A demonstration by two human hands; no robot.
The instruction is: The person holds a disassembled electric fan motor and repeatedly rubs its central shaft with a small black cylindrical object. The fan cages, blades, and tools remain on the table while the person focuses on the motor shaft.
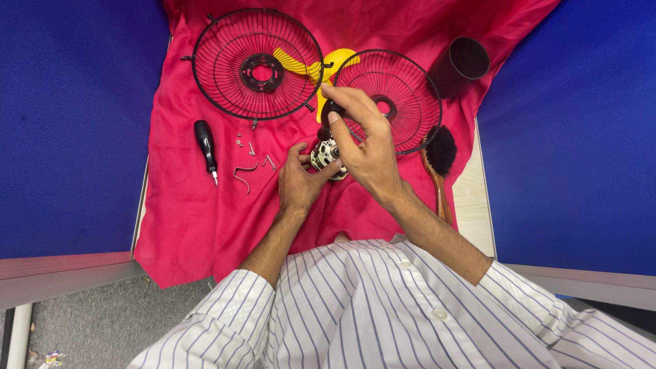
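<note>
Metal fan motor (pixel 326 156), mid-disassembly, held over the red cloth (pixel 184 212).
Left hand (pixel 297 183) is clamped beneath it; right hand (pixel 365 147) is closed on a dark part above. Steady support judged needed; screwdriver (pixel 205 145) left of the grip.

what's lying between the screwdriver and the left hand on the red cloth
In the head view, a few small screws and bent metal clips lie on the red cloth between the black-handled screwdriver and the left hand.

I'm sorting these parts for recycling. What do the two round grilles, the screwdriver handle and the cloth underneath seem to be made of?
Left fan grille and right fan grille: thin dark wire, likely painted or coated metal. Screwdriver: glossy black handle, probably plastic, with a metal tip. Red cloth: soft woven fabric, creased and draping over the table edge.
</note>
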